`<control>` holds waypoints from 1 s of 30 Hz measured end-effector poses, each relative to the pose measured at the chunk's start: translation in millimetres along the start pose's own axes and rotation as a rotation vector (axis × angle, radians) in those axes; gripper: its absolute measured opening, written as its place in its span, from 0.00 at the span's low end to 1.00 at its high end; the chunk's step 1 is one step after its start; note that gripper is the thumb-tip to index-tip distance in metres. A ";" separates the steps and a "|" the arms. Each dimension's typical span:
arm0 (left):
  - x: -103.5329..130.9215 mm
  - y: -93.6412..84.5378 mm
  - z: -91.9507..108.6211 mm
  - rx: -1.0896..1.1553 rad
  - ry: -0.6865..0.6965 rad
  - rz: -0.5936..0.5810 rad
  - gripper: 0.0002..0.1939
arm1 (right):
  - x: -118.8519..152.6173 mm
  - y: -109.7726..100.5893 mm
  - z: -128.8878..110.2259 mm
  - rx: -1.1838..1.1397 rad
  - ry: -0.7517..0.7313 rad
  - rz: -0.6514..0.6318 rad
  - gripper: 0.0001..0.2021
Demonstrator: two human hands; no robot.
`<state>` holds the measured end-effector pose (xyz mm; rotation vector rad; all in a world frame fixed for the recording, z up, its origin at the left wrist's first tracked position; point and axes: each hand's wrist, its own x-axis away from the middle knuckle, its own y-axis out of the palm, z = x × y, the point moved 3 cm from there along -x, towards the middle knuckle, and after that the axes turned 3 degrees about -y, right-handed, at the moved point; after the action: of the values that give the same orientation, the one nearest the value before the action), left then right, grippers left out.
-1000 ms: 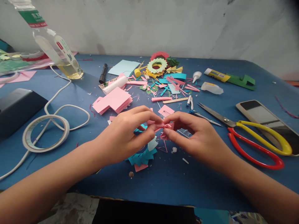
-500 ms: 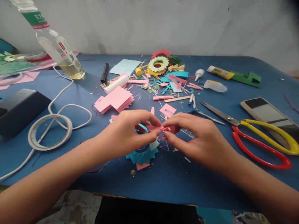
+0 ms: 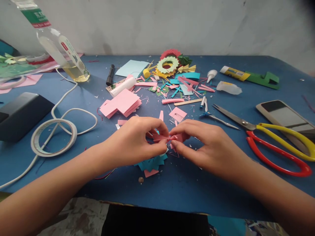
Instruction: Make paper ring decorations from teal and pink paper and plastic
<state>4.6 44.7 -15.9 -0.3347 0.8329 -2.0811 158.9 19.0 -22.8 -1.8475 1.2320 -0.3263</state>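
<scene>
Between my two hands is a small folded piece of pink paper (image 3: 158,137), pinched from both sides. My left hand (image 3: 142,137) grips its left part with thumb and fingertips. On the other side, my right hand (image 3: 201,137) holds the right part the same way, the fingertips of both hands almost touching. Below them on the table lies a blue folded-paper ring (image 3: 152,163), partly covered by my left hand. A bit of pink paper (image 3: 150,173) sticks out under its near edge.
Scissors (image 3: 251,126) and a phone (image 3: 283,114) lie on the right. A tape roll (image 3: 54,137), white cable (image 3: 85,109) and bottle (image 3: 73,68) occupy the left. Pink paper squares (image 3: 123,101), paper scraps (image 3: 172,88) and a pale green paper ring (image 3: 161,65) are farther back.
Both hands keep their pinch on the pink paper, with only slight finger movement. My left hand now covers more of the blue ring. The whole view has shifted a little.
</scene>
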 end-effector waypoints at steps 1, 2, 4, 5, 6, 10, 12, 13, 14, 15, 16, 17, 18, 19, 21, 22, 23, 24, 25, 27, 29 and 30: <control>0.0 -0.1 0.2 0.003 0.001 -0.008 0.02 | 0.3 0.0 0.0 -0.005 0.002 -0.006 0.05; 0.0 -0.1 0.5 0.002 0.002 -0.016 0.02 | 0.6 -0.1 -0.1 -0.010 0.003 -0.011 0.05; -0.3 -0.3 1.1 -0.015 0.012 -0.025 0.02 | 1.0 -0.1 -0.3 -0.015 0.009 -0.022 0.05; -0.4 -0.3 1.3 -0.032 0.023 -0.025 0.03 | 1.0 -0.1 -0.3 -0.016 0.011 -0.027 0.05; -0.5 -0.3 1.4 -0.054 0.036 -0.024 0.03 | 1.0 0.1 -0.3 -0.013 0.014 -0.031 0.05; 0.2 1.1 0.8 -0.154 0.112 -0.023 0.03 | 0.3 2.2 0.6 0.022 0.009 -0.050 0.05; 0.8 2.5 0.3 -0.205 0.144 -0.032 0.04 | 0.0 3.7 0.9 0.043 -0.005 -0.062 0.06; 1.0 3.2 0.0 -0.228 0.154 -0.038 0.04 | 0.0 4.3 1.0 0.053 -0.015 -0.063 0.06; 1.2 3.8 -0.1 -0.247 0.163 -0.045 0.05 | 0.0 4.9 1.0 0.063 -0.024 -0.065 0.06; 1.2 4.3 -0.2 -0.262 0.170 -0.050 0.06 | 0.2 5.3 1.0 0.073 -0.032 -0.066 0.06; 1.1 4.6 -0.2 -0.274 0.177 -0.054 0.06 | 0.4 5.6 1.1 0.081 -0.038 -0.066 0.06; 1.0 4.7 -0.1 -0.283 0.186 -0.055 0.06 | 0.7 5.8 1.3 0.088 -0.041 -0.067 0.06; 0.7 4.8 -0.1 -0.291 0.196 -0.058 0.06 | 0.9 6.1 1.6 0.094 -0.041 -0.071 0.06; 0.4 4.8 -0.2 -0.298 0.207 -0.064 0.05 | 1.0 6.3 2.0 0.098 -0.040 -0.077 0.06; -0.3 5.0 -0.5 -0.302 0.230 -0.080 0.04 | 1.1 6.8 2.7 0.100 -0.042 -0.089 0.05; -0.6 5.1 -0.8 -0.300 0.239 -0.088 0.04 | 1.0 6.9 3.0 0.102 -0.044 -0.093 0.05; -0.8 5.1 -1.0 -0.296 0.246 -0.091 0.04 | 0.8 7.1 3.1 0.104 -0.046 -0.095 0.05; -1.1 5.1 -1.0 -0.292 0.249 -0.089 0.04 | 0.8 7.2 3.3 0.107 -0.046 -0.097 0.05; -1.2 5.0 -1.0 -0.288 0.247 -0.083 0.04 | 0.7 7.3 3.2 0.112 -0.048 -0.097 0.05; -1.3 5.1 -0.5 -0.285 0.233 -0.072 0.04 | 0.9 7.6 3.1 0.123 -0.045 -0.102 0.05; -1.3 5.5 0.4 -0.284 0.215 -0.060 0.04 | 1.2 8.3 2.9 0.126 -0.047 -0.120 0.05; -1.2 5.8 0.8 -0.284 0.208 -0.055 0.04 | 1.4 8.7 2.8 0.127 -0.050 -0.130 0.06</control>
<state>9.3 42.9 -19.1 -0.2981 1.2629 -2.0729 155.9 18.1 -31.6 -1.8188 1.0360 -0.4175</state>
